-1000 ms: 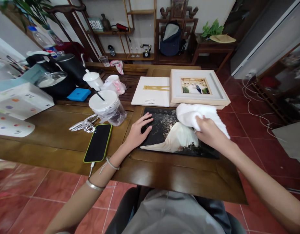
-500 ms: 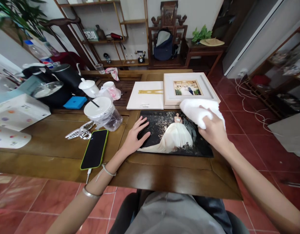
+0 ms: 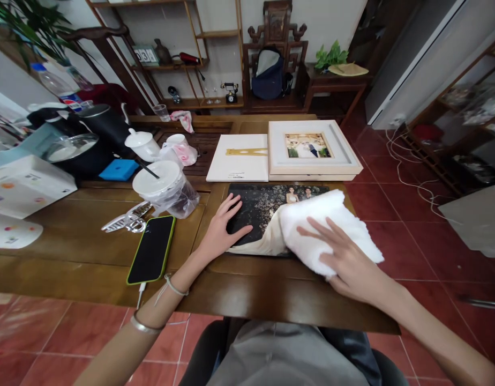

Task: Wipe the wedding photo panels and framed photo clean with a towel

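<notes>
A dark wedding photo panel lies flat on the wooden table in front of me. My left hand rests on its left edge with fingers spread flat. My right hand lies palm down with fingers stretched out on a white cloth, which covers the panel's lower right part.
Behind the panel sit a white album and a framed photo box. To the left are a black phone in a green case, a hair clip, a lidded plastic cup, a teapot and boxes.
My right hand has brought the cloth from the panel's upper right corner down toward me, and its fingers have gone from bunched on the cloth to flat. My left hand stays put.
</notes>
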Available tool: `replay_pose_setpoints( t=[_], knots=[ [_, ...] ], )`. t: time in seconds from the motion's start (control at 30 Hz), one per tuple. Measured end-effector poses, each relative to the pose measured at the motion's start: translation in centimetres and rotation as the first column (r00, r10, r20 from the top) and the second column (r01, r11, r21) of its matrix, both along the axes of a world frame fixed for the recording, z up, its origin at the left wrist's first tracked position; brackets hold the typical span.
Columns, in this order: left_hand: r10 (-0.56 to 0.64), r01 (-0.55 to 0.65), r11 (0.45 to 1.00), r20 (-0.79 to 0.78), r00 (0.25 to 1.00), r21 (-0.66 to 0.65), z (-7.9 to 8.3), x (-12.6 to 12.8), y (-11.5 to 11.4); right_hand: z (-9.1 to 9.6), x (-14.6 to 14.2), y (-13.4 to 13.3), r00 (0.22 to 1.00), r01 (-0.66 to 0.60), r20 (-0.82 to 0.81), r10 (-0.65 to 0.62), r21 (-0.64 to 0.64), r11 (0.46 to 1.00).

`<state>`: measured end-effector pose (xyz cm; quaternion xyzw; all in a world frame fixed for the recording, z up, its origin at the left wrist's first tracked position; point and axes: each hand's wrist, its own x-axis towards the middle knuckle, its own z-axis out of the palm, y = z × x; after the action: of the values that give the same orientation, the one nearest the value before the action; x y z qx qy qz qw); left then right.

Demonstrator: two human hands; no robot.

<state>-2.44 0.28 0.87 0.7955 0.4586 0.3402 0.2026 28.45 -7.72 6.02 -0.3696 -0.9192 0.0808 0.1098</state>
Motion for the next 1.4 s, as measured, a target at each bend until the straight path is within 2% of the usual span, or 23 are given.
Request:
replay_pose_setpoints(
  t=[0.13, 0.23, 0.3, 0.37, 0.47, 0.6, 0.7, 0.8, 0.93, 1.07, 1.2, 1.3, 1.4],
  knots=[
    [-0.007, 0.007, 1.000, 0.004, 1.000, -0.005, 0.0, 0.0, 0.1, 1.3, -0.5, -3.6, 0.995, -0.096, -0.026, 0.094, -0.078, 0.992],
    [-0.012, 0.012, 1.000, 0.003, 1.000, -0.007, 0.1, -0.1, 0.2, 2.2, 0.1, -3.9, 0.993, -0.096, -0.083, 0.087, -0.100, 0.990],
    [-0.016, 0.016, 1.000, -0.003, 1.000, -0.004, 0.1, -0.1, 0.2, 2.4, 0.9, -2.5, 0.992, -0.024, -0.122, 0.013, -0.089, 0.996],
    [-0.023, 0.023, 1.000, -0.008, 1.000, 0.002, 0.2, -0.1, 0.2, 2.2, 1.9, -0.3, 0.986, 0.110, -0.117, -0.118, -0.075, 0.991],
    [-0.034, 0.034, 0.999, -0.006, 0.999, 0.011, 0.3, 0.0, 0.1, 1.4, 2.8, 3.6, 0.948, 0.304, -0.090, -0.306, -0.032, 0.952],
    [-0.024, 0.024, 1.000, -0.019, 1.000, 0.007, 0.4, 0.0, 0.0, 0.1, 2.6, 7.3, 0.920, 0.378, -0.119, -0.373, 0.023, 0.926],
    [-0.019, 0.019, 1.000, -0.013, 1.000, 0.017, 0.4, 0.0, 0.0, -0.9, 1.9, 8.0, 0.917, 0.388, -0.126, -0.379, 0.056, 0.920],
    [-0.020, 0.020, 1.000, -0.001, 1.000, 0.023, 0.2, 0.0, 0.1, -1.5, 1.4, 7.2, 0.939, 0.337, -0.112, -0.326, 0.103, 0.936],
    [-0.029, 0.029, 0.999, 0.001, 1.000, 0.021, 0.2, 0.0, 0.2, -1.6, 0.9, 4.2, 0.990, 0.131, -0.067, -0.121, 0.170, 0.977],
    [-0.036, 0.036, 0.999, -0.007, 0.999, 0.002, 0.2, 0.0, 0.1, -1.2, -0.1, 0.1, 0.991, -0.072, -0.108, 0.082, 0.091, 0.993],
    [-0.036, 0.034, 0.999, -0.041, 0.999, -0.026, 0.1, -0.1, 0.1, -0.6, -0.9, -2.5, 0.967, -0.192, -0.164, 0.196, 0.037, 0.981],
    [-0.038, 0.035, 0.999, -0.066, 0.997, -0.038, 0.1, -0.2, 0.1, 0.1, -0.9, -2.8, 0.969, -0.159, -0.195, 0.153, -0.014, 0.987],
    [-0.040, 0.036, 0.998, -0.071, 0.997, -0.050, 0.1, -0.2, 0.0, 1.0, -0.3, -1.5, 0.962, 0.077, -0.261, -0.081, -0.025, 0.997]
  ],
)
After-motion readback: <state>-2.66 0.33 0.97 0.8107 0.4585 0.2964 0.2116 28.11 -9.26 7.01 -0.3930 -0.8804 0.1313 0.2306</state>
